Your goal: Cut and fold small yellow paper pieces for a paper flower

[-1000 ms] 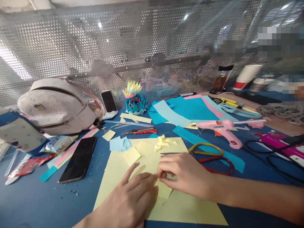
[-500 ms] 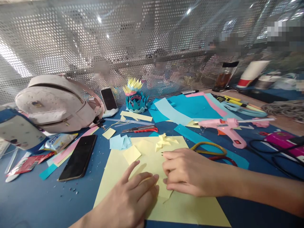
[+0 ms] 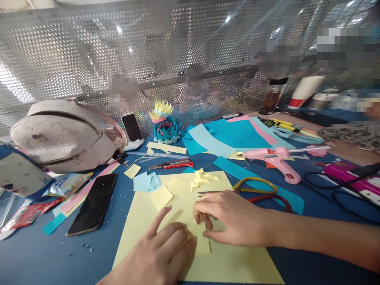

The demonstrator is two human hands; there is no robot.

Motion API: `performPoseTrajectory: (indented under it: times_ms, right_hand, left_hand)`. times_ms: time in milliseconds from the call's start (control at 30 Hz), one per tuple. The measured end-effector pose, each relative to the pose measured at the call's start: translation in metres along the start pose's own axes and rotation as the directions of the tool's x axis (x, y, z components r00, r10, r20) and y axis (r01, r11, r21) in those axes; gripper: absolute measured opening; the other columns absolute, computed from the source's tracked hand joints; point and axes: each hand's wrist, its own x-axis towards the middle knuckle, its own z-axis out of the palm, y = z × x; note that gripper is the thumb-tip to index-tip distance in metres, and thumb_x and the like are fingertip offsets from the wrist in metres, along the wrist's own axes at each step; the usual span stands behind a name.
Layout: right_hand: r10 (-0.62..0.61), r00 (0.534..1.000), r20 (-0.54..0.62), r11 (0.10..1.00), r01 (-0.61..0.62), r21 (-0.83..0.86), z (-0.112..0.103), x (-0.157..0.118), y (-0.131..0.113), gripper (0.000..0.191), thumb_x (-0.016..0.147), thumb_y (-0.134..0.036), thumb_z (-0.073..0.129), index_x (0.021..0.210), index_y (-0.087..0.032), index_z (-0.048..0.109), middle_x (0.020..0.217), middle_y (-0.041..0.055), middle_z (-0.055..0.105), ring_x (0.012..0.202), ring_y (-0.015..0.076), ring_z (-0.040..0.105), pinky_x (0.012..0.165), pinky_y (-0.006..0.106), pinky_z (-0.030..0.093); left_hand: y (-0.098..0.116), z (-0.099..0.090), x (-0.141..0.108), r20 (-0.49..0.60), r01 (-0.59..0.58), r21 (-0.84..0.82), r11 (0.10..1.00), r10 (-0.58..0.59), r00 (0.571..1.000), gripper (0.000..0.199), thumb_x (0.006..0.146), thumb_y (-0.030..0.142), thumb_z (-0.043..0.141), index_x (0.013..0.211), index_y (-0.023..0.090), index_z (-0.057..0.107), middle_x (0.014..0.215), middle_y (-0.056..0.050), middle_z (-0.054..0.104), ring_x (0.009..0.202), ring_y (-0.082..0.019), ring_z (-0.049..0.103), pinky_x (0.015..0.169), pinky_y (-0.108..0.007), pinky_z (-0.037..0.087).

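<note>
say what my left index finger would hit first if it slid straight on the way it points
Probably the small yellow square lying just beyond the left hand, then the light blue squares; depth is uncertain.

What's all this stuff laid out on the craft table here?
backpack: one, pale pink, far left
phones: two, black, left
paper flower: one, teal and yellow, by mesh
craft knife: one, red, centre
glue gun: one, pink, right
scissors: one, yellow and red, behind right hand
yellow sheet: one, under hands
small yellow piece: one, pinched
left hand: pressing paper
right hand: pinching piece
</note>
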Motion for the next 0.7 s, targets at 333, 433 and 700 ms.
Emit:
performPoseTrajectory:
  times_ms: [333,433,700]
  right_hand:
    - [0.11,0.988,-0.113,0.994,-0.112,-0.014,0.008,0.004,0.0,0.015,0.079,-0.008,0.072,0.085,-0.02,0.065,0.086,-0.0024,0.07,0.082,0.0166,0.065,0.065,0.024,0.04]
    - [0.08,0.989,-0.121,0.996,-0.084,-0.024,0.01,0.004,0.0,0.014,0.082,-0.007,0.069,0.078,-0.019,0.064,0.083,-0.0018,0.07,0.081,0.0167,0.065,0.065,0.024,0.041]
    - [-0.046,0.972,-0.23,0.993,0.019,-0.121,0.02,0.003,0.004,0.01,0.089,-0.012,0.064,0.082,-0.019,0.065,0.08,-0.0017,0.069,0.074,0.0147,0.062,0.06,0.026,0.035]
  left_hand:
    - [0.002,0.016,-0.009,-0.049,0.031,-0.086,0.996,-0.035,0.998,0.035,0.107,0.017,0.034,0.125,0.01,0.063,0.111,-0.009,0.071,0.116,-0.019,0.062,0.129,-0.051,0.013]
    - [0.004,0.027,-0.014,-0.072,0.064,-0.066,0.996,-0.069,0.995,0.036,0.107,0.02,0.035,0.126,0.012,0.064,0.118,-0.01,0.069,0.121,-0.022,0.059,0.129,-0.052,0.013]
    - [0.003,0.029,-0.018,-0.038,0.092,-0.035,0.995,-0.093,0.995,0.033,0.102,0.02,0.042,0.125,0.017,0.065,0.128,-0.009,0.067,0.124,-0.024,0.057,0.126,-0.055,0.02]
